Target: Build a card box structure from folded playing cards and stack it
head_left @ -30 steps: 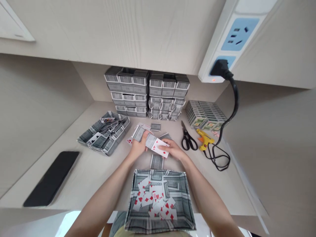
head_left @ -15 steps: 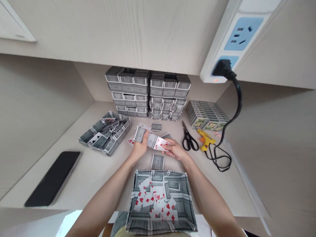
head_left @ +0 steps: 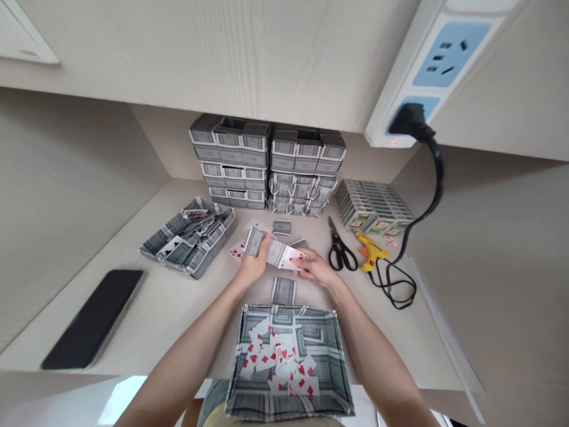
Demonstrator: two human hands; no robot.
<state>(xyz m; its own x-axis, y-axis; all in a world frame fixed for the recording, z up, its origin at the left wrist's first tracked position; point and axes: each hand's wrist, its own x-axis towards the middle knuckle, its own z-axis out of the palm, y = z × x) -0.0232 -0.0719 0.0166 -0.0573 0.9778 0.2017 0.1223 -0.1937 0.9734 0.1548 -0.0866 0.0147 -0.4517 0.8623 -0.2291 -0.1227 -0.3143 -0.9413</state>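
A strip of grey-backed playing cards spans both hands above the desk. My left hand is closed around its left part, thumb across the backs. At the right end, my right hand pinches a white playing card with red pips; whether it is joined to the strip I cannot tell. Below the hands lies a grey-backed card. Near the strip are face-up cards and another grey-backed card. Closest to my body stands a box made of cards, holding loose red-pip pieces.
Left are a card-built tray of loose cards and a black phone. Stacked card boxes stand behind. Scissors, a corded yellow glue gun and card packs lie right; a power strip hangs above.
The strip has shifted very slightly to the right in my hands, with both grips kept. The whole view has moved a little; the things on the desk stay in place.
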